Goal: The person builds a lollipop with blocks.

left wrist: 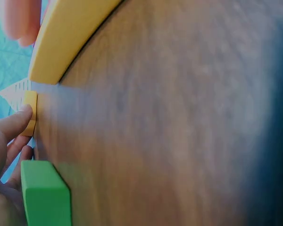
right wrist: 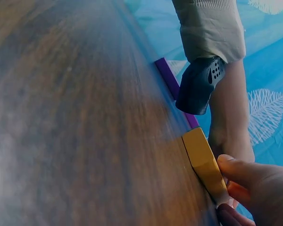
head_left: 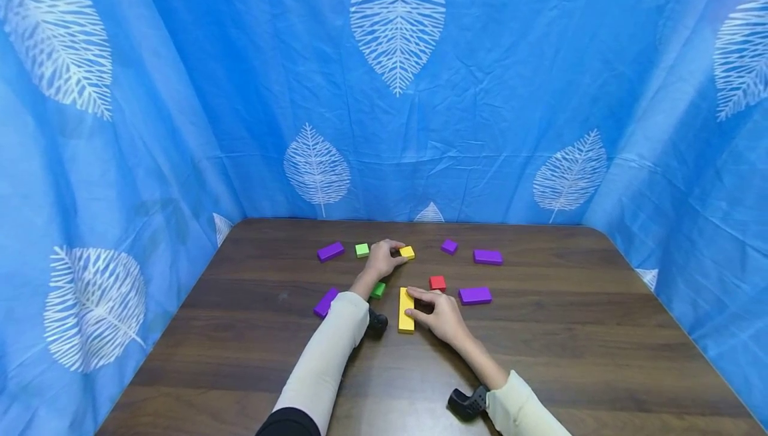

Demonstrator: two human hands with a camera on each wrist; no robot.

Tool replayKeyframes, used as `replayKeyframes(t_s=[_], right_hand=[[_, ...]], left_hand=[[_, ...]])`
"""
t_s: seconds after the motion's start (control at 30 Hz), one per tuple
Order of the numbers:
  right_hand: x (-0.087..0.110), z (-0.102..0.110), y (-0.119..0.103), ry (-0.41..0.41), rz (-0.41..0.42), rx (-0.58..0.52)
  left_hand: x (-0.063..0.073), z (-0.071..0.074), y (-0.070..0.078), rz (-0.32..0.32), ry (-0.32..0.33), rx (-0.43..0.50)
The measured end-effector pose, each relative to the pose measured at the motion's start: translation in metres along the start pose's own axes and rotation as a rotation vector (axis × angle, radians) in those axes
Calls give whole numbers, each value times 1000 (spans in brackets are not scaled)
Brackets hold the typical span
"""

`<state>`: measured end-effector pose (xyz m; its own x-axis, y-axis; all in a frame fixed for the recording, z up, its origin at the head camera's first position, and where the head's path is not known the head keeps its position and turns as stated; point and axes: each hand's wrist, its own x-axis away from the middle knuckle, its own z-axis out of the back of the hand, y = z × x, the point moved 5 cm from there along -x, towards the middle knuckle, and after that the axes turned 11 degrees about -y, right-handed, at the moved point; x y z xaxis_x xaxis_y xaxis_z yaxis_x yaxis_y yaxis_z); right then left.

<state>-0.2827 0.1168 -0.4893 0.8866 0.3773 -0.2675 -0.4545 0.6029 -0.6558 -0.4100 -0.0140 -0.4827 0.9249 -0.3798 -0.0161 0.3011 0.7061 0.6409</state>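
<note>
My left hand [head_left: 382,259] reaches to the back of the table and pinches a small yellow block [head_left: 408,253] between thumb and fingers. In the left wrist view, the thumb lies against this yellow block [left wrist: 30,110]. Nearer to me, my right hand [head_left: 443,316] holds a long yellow block [head_left: 405,319], thumb and fingertips at its right side; it points away from me along the tabletop. The right wrist view shows the long yellow block [right wrist: 205,162] by the thumb. A green block [head_left: 378,291] sits beside the left wrist, and a red block [head_left: 437,283] beyond the right hand.
A light green block [head_left: 362,250] and a purple block [head_left: 331,252] lie left of the left hand. Another purple block [head_left: 326,303] is partly hidden by the left sleeve. On the right are purple blocks [head_left: 475,296]. Blue leaf-print cloth [head_left: 480,89] surrounds the wooden table [head_left: 570,329].
</note>
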Motion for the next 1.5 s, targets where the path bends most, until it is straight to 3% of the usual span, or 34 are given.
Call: replayKeyframes(t_s=[0.27, 0.43, 0.57, 0.73, 0.93, 1.07, 1.5], right_hand=[[2, -3, -2, -20, 43, 41], [6, -3, -3, -17, 65, 47], [12, -2, -3, 8, 89, 34], [22, -4, -6, 12, 102, 13], [36, -6, -16, 53, 140, 2], [45, -7, -23, 75, 146, 8], [75, -17, -43, 52, 119, 9]], left_hand=[[8, 6, -2, -46, -27, -15], [17, 15, 4, -119, 16, -16], [28, 21, 15, -179, 32, 0], [53, 21, 30, -239, 42, 16], [85, 14, 39, -247, 52, 29], [99, 8, 37, -248, 61, 38], [123, -9, 31, -252, -12, 48]])
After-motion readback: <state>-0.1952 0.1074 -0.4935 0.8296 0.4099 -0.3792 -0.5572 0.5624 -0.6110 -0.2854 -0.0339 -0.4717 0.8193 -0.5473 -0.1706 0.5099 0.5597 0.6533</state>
